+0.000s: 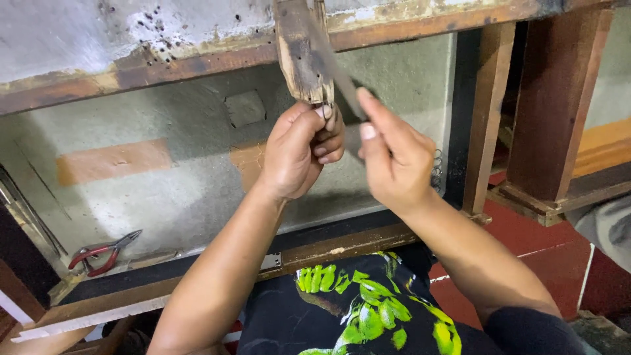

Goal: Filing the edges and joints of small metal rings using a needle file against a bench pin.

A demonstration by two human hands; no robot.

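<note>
1. The worn, pale wooden crosspiece (pixel 303 56) with a dark stain hangs down from the rusty brown upper rail (pixel 164 69) of the old furniture frame; its long axis runs nearly upright, and its lower end sits right above the left hand (pixel 299 154).
2. The left hand's grip is closed, fingers curled tight at the crosspiece's bottom tip; something small may be pinched there, but it is too hidden to tell.
3. The right hand (pixel 391 161) stands just beside the left, to its right. Its thumb and forefinger pinch a thin, dark, flat blade-like strip (pixel 338 75), so that grip is closed on the strip.
4. The strip's long axis slants up and to the left, crossing in front of the crosspiece's lower end. The left hand is the nearer one to the crosspiece's tip.
5. Count: one crosspiece, one strip, two hands.
6. One pair of red-handled pliers (pixel 102 253) lies well apart at lower left, on the grey inner panel (pixel 164 190), untouched.
7. One coiled metal spring (pixel 436 171) shows partly behind the right hand.
</note>
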